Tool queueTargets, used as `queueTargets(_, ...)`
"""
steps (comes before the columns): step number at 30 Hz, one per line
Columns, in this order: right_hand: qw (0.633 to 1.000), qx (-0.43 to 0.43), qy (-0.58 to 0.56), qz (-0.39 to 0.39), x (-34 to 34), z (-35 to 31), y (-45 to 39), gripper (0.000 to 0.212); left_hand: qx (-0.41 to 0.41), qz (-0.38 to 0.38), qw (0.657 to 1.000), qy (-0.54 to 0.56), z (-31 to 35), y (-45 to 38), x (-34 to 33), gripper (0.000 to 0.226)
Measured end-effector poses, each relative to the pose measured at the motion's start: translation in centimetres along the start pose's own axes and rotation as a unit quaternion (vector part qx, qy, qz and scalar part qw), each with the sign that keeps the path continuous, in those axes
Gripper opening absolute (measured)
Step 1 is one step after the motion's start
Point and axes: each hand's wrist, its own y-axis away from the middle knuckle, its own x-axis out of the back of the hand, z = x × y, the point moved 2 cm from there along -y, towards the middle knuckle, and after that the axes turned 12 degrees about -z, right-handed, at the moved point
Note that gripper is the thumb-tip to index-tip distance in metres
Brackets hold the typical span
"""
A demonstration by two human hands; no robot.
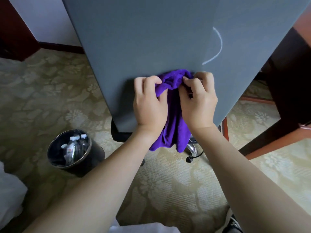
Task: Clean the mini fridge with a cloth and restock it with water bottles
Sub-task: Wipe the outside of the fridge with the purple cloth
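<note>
Purple terry cloth (171,105), bunched, held in front of the grey fridge panel (151,39) at centre frame. Left hand (149,105) grips the cloth's left fold, fingers curled round it; right hand (197,101) pinches the upper edge between thumb and fingertips. The loose tail hangs toward 6 o'clock, clear of the carpet (176,182).

Judged step: regathering the cloth into a pad before wiping. To do it well: fold to a flat face with the tail tucked in, so no loose end drags; then press with one hand and stroke across the panel in overlapping passes. A white curved mark (218,46) sits on the panel at 1 o'clock of the hands; it looks like the nearest target, though whether it wipes off I cannot tell.

Surroundings: a dark bin (74,152) at 8 o'clock holds several water bottles (75,145) with white caps. Whether they are full cannot be read.

Possible obstructions: a black cable and plug (193,157) on the carpet just below the cloth, beside a chrome fitting (192,148). Wooden furniture (286,81) crowds the fridge's right side at 3 o'clock.
</note>
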Motion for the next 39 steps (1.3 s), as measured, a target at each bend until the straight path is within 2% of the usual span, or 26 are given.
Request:
queueTargets(12, 0.998, 0.024, 0.054, -0.038, -3.8, 3.9, 6.9, 0.004, 0.063, -0.063, 0.996, -0.009, -4.4, 5.3, -3.7, 0.023)
queueTargets(26, 0.989, -0.057, 0.063, -0.119, -6.2, 7.8, 13.8, 0.008, 0.153, -0.097, 0.983, -0.019, -8.1, 10.6, -8.2, 0.026)
queueTargets(28, 0.988, -0.063, 0.062, -0.130, -6.3, 8.4, 14.6, 0.002, 0.176, -0.092, 0.980, -0.013, -8.4, 11.2, -8.8, 0.027)
queueTargets(32, 0.983, -0.087, 0.064, -0.151, -6.6, 8.9, 15.3, 0.007, 0.217, -0.074, 0.973, 0.003, -8.1, 11.9, -9.6, 0.028)
queueTargets(37, 0.981, -0.109, 0.046, -0.156, -6.0, 8.8, 14.4, 0.006, 0.215, -0.072, 0.974, -0.003, -7.7, 11.5, -9.5, 0.025)
queueTargets(39, 0.979, -0.125, 0.042, -0.154, -5.4, 8.5, 13.6, 0.012, 0.212, -0.069, 0.975, -0.002, -7.3, 11.0, -9.1, 0.023)
